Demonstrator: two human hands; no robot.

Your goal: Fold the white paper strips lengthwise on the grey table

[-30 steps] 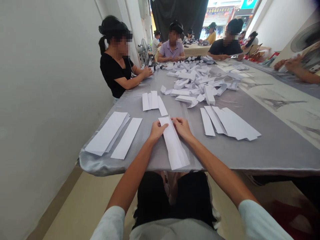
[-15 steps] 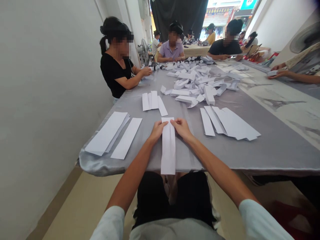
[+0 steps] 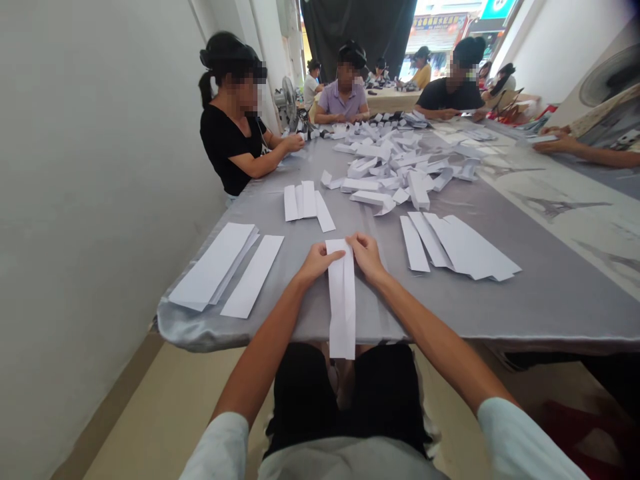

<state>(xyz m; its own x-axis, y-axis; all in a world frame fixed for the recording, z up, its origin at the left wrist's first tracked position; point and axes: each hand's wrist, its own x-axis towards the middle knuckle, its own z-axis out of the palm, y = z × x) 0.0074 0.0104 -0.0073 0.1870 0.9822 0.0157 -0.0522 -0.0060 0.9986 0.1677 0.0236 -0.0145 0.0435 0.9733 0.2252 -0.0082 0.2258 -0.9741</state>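
Observation:
Between my hands is a long white folded paper strip [image 3: 342, 307], with a crease running down its length. Its lower end hangs past the table's front edge. My left hand [image 3: 320, 261] grips the strip near its far end, thumb lying across the top. My right hand [image 3: 365, 255] pinches the far right corner, its fingertips partly hidden behind the paper. To the left lie a stack of white paper sheets [image 3: 215, 265] and a single strip [image 3: 254, 275]. On the right, more paper strips [image 3: 465, 248] are fanned out.
Several folded pieces [image 3: 306, 201] lie just beyond my hands. A large heap of folded white paper [image 3: 390, 163] covers the table's middle. Co-workers sit around the grey-covered table [image 3: 565, 293], one in a black top [image 3: 233, 143] at the left. A wall [image 3: 100, 167] stands left.
The paper strip has shifted slightly toward me and to the right. My left thumb has slid further across it, and my right hand has moved to its far right corner.

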